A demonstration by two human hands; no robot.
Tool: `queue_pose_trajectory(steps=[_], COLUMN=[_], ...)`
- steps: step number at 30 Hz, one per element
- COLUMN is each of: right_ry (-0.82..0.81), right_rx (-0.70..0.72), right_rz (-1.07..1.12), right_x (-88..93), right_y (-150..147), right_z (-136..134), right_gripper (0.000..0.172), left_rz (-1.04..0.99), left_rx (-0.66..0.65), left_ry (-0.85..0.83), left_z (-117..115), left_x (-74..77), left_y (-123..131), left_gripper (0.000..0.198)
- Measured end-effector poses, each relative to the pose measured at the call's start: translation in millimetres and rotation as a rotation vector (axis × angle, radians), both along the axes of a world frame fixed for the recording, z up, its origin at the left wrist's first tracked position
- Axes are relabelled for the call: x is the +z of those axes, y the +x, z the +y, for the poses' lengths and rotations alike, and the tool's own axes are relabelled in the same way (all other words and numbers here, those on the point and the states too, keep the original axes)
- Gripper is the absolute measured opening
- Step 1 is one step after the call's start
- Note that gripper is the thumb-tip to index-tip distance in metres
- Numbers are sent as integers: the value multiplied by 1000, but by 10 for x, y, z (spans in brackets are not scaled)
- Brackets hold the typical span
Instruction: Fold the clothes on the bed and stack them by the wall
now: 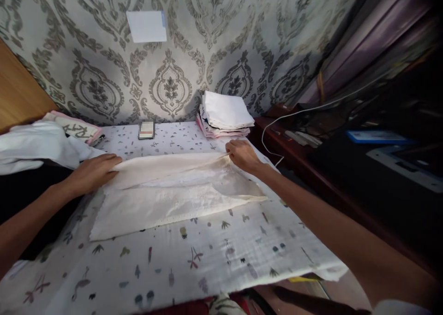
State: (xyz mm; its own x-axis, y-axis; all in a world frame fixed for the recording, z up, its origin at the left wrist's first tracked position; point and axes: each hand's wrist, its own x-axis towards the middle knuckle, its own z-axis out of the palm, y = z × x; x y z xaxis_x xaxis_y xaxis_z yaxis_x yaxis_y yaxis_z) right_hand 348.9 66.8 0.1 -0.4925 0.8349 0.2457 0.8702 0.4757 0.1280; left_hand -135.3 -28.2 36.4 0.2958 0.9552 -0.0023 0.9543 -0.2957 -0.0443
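Observation:
A cream cloth [166, 199] lies partly folded on a table covered by a white printed sheet [194, 259]. My left hand [95, 169] grips the cloth's far left corner, fingers closed on the fabric. On the other side, my right hand [242, 154] pinches the far right corner. The far edge is lifted slightly and drawn over the lower layer.
A stack of folded white and pink cloths [224, 114] sits at the back right against the patterned wall. Loose white and pink fabric [41, 142] is piled at the left. A small card [146, 129] lies near the wall. A dark side table with a white cable [277, 126] stands right.

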Motion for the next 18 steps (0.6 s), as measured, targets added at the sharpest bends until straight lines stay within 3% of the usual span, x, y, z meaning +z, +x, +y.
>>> queue_pose_trajectory(steps=[4, 9, 13, 18], right_ry=[101, 143, 157, 181], right_rx=[26, 56, 49, -7], right_rz=[22, 44, 83, 129], right_x=[-124, -270, -314, -282], right_y=[196, 403, 505, 575], right_z=[-362, -824, -1077, -1284], right_gripper=[25, 23, 25, 25], left_rz=[42, -26, -53, -124], left_rx=[-63, -166, -215, -185], left_ry=[108, 163, 237, 253], left_z=[-524, -1036, -1235, -1311], left_x=[80, -81, -209, -291], left_y=[172, 242, 217, 147], left_gripper=[28, 38, 44, 42])
